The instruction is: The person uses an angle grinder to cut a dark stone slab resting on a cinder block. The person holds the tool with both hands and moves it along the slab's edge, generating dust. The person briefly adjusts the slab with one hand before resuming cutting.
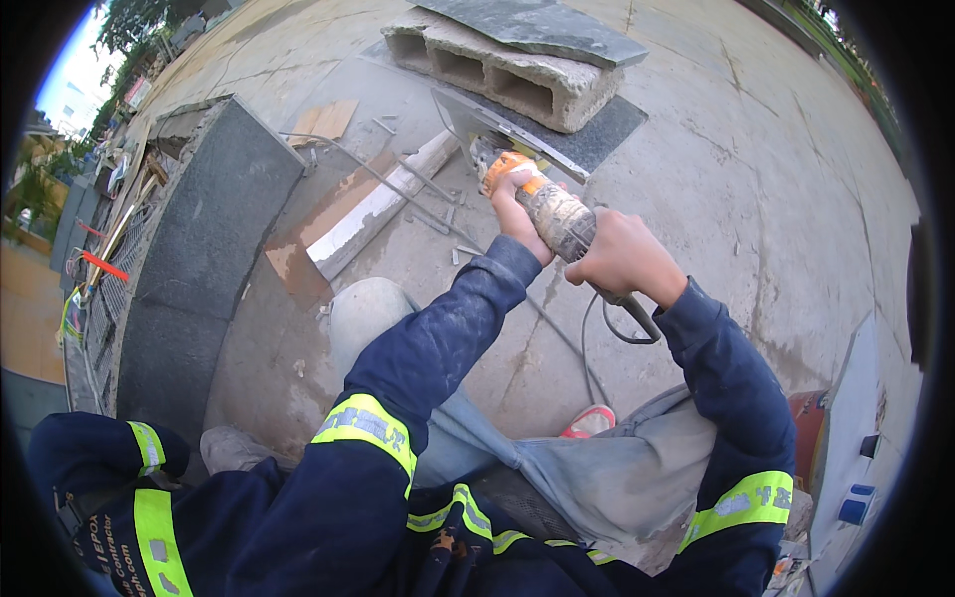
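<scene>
Both my hands are closed around an angle grinder (559,213) with an orange collar and a dusty grey body. My left hand (521,211) wraps the front of the body, just behind the orange part. Nearer to me, my right hand (629,261) grips the rear end, where the power cord (637,336) comes out. The grinder's head is up against a thin grey slab (453,111) with a pale edge, tilted beside a hollow concrete block (567,99). I cannot make out the disc or whether it touches the slab.
Dark stone sheets (537,30) lie on the block. A white-faced strip (383,204), brown cardboard (298,259) and offcuts lie left of the grinder. A large dark slab (204,229) stands further left. Another person's sleeve (109,453) shows at lower left. A pale board (841,448) is at right.
</scene>
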Available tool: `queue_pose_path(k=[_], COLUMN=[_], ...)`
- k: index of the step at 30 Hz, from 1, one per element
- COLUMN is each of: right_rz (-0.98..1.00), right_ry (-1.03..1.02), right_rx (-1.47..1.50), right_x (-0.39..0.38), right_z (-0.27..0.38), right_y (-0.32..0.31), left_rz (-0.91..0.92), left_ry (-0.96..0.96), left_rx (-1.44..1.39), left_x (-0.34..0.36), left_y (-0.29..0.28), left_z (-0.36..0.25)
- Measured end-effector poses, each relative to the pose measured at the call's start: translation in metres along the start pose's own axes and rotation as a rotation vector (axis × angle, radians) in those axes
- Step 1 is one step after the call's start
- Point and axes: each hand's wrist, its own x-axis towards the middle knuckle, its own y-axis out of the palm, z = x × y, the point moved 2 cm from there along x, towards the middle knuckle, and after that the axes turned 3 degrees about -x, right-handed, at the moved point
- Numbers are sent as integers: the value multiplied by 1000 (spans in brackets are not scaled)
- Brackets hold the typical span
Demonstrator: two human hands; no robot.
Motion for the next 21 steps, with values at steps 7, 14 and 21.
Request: queue_pose_path(k=[7, 14, 21], right_rz=[12, 44, -9], right_ry=[45, 53, 31], right_rx=[-17, -16, -20], right_x=[11, 14, 6], right_z=[4, 7, 1], right_y=[1, 1, 3], left_rz=[10, -9, -16], left_ry=[-28, -21, -25], left_rx=[-21, -43, -40], left_x=[15, 20, 9], left_y=[-9, -12, -6], left_z=[-6, -7, -1])
